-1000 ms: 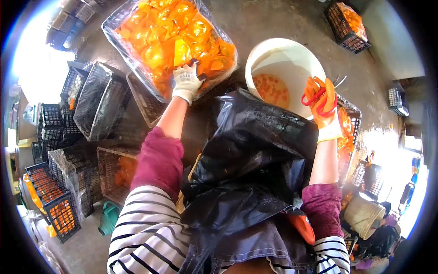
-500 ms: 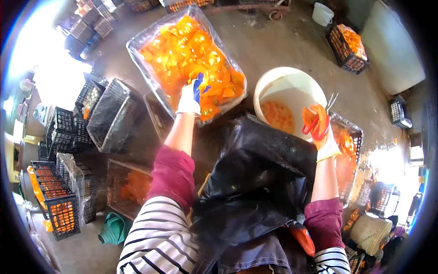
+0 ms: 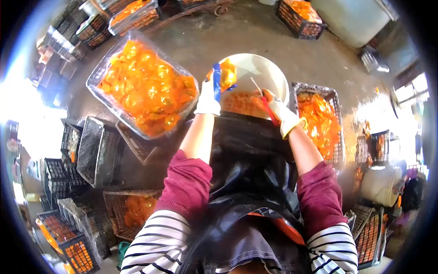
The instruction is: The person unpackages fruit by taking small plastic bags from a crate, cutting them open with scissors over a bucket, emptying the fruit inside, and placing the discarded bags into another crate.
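My left hand (image 3: 213, 86), in a white and blue glove, is closed round a shiny orange packet (image 3: 228, 75) over the left rim of a white bucket (image 3: 269, 75). Several orange round pieces (image 3: 239, 101) lie in the bottom of the bucket. In a white and orange glove with a yellow cuff, my right hand (image 3: 277, 109) grips red-handled scissors (image 3: 265, 101), their blades pointing up and left over the bucket. The two hands are apart. To the left, a plastic-lined crate (image 3: 102, 109) is heaped with glossy orange packets (image 3: 146, 86).
A black crate (image 3: 337, 98) holding flattened orange wrappers stands right of the bucket. Another crate (image 3: 114, 214) with orange material sits at lower left. Stacked dark crates (image 3: 96, 150) line the left side. Behind, a filled crate (image 3: 299, 20) stands beside a large pale tub (image 3: 351, 23).
My left hand has moved from the heaped crate to the bucket with an orange packet in it. My right hand has come left over the bucket with the scissors. The view has shifted.
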`<state>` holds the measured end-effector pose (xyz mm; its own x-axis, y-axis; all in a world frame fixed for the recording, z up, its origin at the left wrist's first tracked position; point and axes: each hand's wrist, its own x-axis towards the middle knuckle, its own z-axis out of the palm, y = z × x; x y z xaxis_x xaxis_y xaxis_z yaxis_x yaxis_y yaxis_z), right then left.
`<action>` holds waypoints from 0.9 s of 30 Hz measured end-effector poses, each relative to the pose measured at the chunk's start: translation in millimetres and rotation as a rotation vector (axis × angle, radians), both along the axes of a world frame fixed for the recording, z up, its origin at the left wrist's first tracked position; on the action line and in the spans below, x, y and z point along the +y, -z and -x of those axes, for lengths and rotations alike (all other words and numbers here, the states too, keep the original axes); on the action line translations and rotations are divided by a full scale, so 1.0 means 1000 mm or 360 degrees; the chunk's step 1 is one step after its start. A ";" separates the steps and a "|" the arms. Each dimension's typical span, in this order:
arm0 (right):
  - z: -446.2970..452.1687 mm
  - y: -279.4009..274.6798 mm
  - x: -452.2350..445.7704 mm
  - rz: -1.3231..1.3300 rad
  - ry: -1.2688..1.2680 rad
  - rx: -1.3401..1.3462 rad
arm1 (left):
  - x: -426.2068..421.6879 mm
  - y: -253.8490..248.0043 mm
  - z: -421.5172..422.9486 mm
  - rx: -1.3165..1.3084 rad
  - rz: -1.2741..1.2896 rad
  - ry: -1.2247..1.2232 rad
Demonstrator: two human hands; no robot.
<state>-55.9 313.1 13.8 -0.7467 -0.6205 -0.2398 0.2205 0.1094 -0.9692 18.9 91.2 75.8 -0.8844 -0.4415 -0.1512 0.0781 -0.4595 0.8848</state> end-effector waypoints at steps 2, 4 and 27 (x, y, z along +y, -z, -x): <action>-0.020 -0.033 0.004 -0.0311 -0.0156 0.0418 | 0.006 0.003 0.001 -0.0066 -0.0033 -0.0109; -0.031 -0.062 -0.003 -0.0803 -0.0305 0.0881 | -0.001 0.025 0.007 -0.0068 0.0199 -0.0100; -0.014 -0.029 -0.012 -0.0655 -0.0139 0.0695 | -0.008 0.049 0.011 0.0065 0.0825 0.0365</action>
